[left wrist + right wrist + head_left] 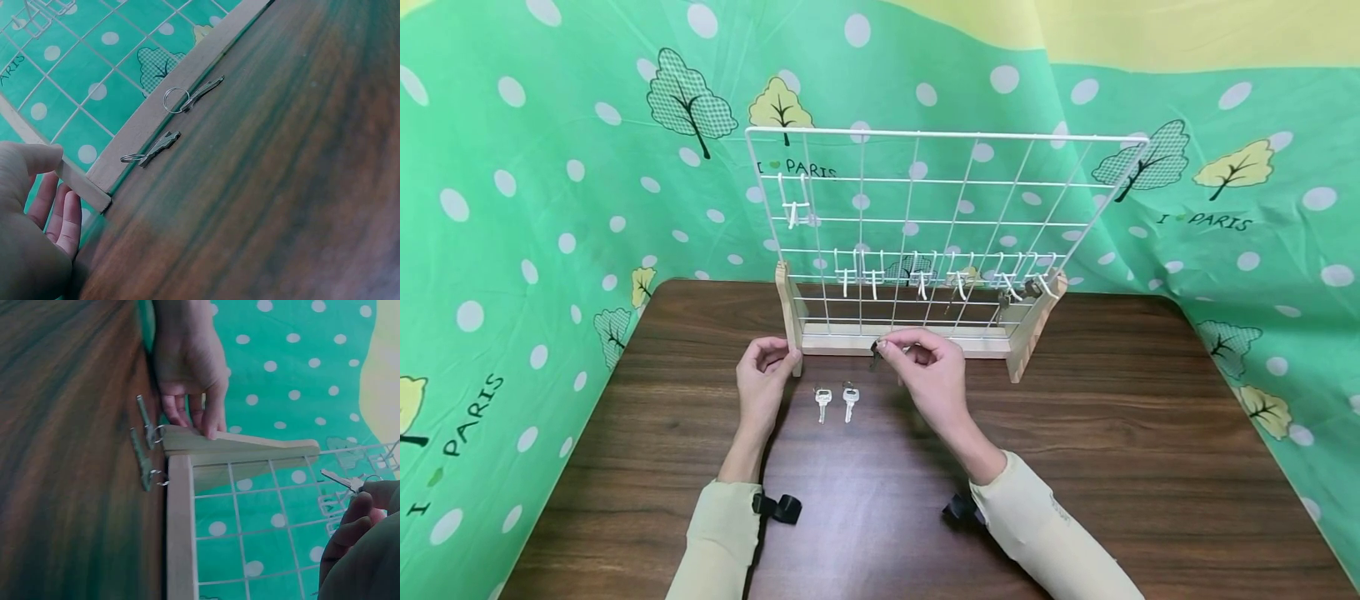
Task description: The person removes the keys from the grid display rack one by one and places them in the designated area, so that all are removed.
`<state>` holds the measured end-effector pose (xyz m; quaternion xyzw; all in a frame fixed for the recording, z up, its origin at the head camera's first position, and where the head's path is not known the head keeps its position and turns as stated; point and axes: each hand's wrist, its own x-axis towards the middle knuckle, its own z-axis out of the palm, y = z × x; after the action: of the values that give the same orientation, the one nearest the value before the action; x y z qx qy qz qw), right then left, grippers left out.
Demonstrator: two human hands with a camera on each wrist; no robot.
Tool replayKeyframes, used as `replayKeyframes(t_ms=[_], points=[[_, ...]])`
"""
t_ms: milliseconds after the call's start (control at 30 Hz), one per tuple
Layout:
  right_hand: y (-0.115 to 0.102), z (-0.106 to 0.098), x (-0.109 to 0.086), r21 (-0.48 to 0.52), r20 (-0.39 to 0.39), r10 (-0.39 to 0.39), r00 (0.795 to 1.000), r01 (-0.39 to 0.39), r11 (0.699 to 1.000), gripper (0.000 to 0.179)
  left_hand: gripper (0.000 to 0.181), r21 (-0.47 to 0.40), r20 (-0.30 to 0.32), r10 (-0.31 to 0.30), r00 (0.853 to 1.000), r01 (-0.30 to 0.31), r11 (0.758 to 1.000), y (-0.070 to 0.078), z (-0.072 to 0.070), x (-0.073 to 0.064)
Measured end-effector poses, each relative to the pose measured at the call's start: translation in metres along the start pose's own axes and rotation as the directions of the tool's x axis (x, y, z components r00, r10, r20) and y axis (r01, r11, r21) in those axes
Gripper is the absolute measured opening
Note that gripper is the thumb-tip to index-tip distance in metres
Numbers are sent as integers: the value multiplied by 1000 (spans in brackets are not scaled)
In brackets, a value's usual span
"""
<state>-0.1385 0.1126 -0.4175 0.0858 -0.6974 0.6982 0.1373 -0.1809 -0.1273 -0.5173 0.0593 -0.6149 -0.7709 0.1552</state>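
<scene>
My right hand [934,375] pinches a small key [340,480] by its head, with the ring up by the fingertips and the blade sticking out. It holds the key in front of the base of a white wire grid rack [917,222]. At the rack's left end, my left hand [765,379] grips the wooden side support [84,184] between thumb and fingers. Two more keys lie on the table between the hands: a left key [823,404] and a right key [851,402], each with a metal ring. White hooks [874,283] hang in a row across the grid.
Keys [1002,307] hang on hooks toward the rack's right end. One double hook [793,204] sits higher at the upper left. The rack stands on a dark wooden table [1112,467], with a green dotted curtain [587,125] behind it.
</scene>
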Motion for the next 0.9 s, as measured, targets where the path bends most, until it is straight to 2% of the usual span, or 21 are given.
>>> replayKeyframes(t_ms=[433, 900], points=[[21, -13, -11, -74, 83, 48, 995, -42, 996, 7, 24, -5, -1, 7, 1000, -7, 1000, -1, 0, 0], [41, -17, -13, -178, 129, 173, 977, -148, 973, 5, 28, -7, 8, 15, 1000, -15, 1000, -1, 0, 1]])
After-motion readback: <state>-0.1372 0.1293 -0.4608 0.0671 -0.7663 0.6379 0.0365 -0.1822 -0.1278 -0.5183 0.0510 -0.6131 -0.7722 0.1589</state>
